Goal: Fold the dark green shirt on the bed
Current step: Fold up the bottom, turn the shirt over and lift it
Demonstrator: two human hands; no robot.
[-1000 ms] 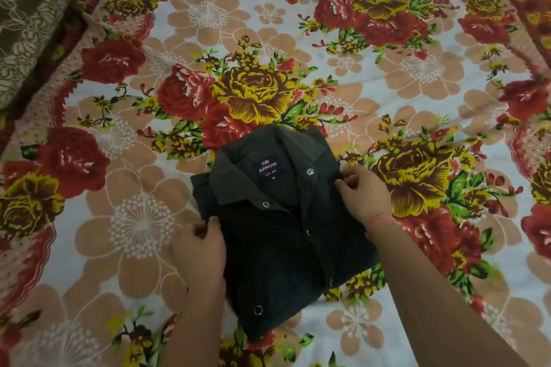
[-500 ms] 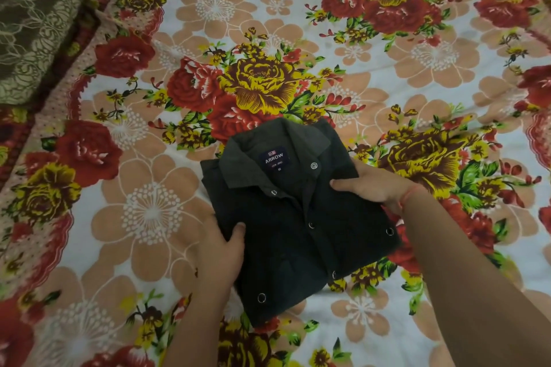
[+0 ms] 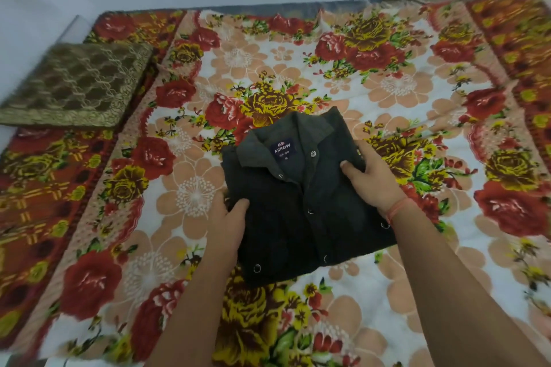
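The dark green shirt (image 3: 301,211) lies folded into a compact rectangle in the middle of the bed, collar and blue brand label facing up, snap buttons down the front. My left hand (image 3: 228,223) grips its left edge, thumb on top and fingers tucked under the fabric. My right hand (image 3: 371,176) holds the right edge near the collar the same way, thumb pressed on the cloth. A red thread band circles my right wrist. The shirt's underside is hidden.
The bed is covered by a floral sheet (image 3: 417,92) with red and yellow roses. A brown, gold-patterned cushion (image 3: 74,86) sits at the far left edge. A pale wall runs behind the bed's far edge.
The view has tilted up and back, showing the wall and the whole cushion. Both hands have closed on the shirt's side edges, the right moving from resting flat to gripping.
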